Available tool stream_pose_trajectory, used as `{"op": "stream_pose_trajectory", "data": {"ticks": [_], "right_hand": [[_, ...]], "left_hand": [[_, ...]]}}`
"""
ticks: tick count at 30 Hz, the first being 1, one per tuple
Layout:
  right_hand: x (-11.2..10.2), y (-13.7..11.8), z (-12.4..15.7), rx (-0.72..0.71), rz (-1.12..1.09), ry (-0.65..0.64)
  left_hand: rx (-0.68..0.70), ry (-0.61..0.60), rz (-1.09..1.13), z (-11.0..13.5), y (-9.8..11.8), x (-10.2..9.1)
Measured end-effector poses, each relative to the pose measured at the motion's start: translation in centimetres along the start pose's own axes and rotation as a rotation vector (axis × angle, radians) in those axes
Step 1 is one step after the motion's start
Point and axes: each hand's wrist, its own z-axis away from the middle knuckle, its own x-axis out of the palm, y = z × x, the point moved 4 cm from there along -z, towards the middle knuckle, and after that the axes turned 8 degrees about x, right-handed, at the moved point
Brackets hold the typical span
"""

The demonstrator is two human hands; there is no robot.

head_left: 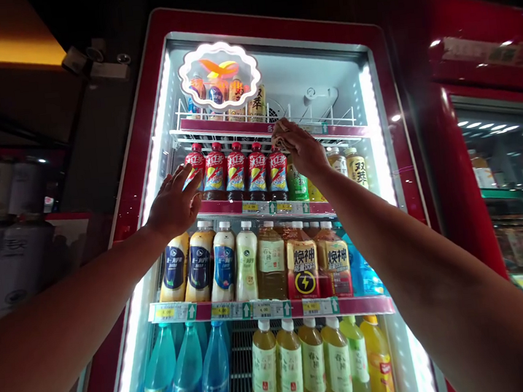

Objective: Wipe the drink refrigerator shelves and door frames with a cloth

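Observation:
A lit drinks fridge with a red frame stands before me, bottles on its shelves behind what looks like a glass front. My left hand is raised at the left, fingers stretched out and spread, in front of the row of red-labelled bottles. Higher up and to the right, my right hand is closed on a brownish cloth, held against the front near the upper shelf's red edge strip. Its forearm covers part of the bottles on the right.
A glowing scalloped sign hangs at the fridge's upper left. Milk-tea style bottles fill a middle shelf, with blue bottles below. Another red-framed fridge stands at right. Grey-white containers are stacked at left in dim light.

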Motion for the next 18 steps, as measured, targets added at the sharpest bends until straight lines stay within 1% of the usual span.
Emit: {"op": "stream_pose_trajectory", "data": {"ticks": [5, 9, 12, 14, 18], "right_hand": [[0.4, 0.5, -0.7, 0.022, -0.013, 0.096], [0.7, 0.5, -1.2, 0.035, -0.012, 0.051], [0.8, -0.1, -1.2, 0.049, 0.001, 0.064], [1.1, -1.0, -1.0, 0.015, 0.0, 0.056], [1.6, -2.0, -1.0, -0.05, -0.013, -0.009]], "left_hand": [[0.007, 0.01, 0.0, 0.4, -0.5, 0.2], [0.004, 0.02, 0.026, 0.5, -0.7, 0.4], [-0.001, 0.04, 0.02, 0.6, -0.6, 0.4], [0.004, 0.043, 0.016, 0.6, -0.5, 0.3], [0.02, 0.038, 0.028, 0.7, -0.4, 0.1]]}}
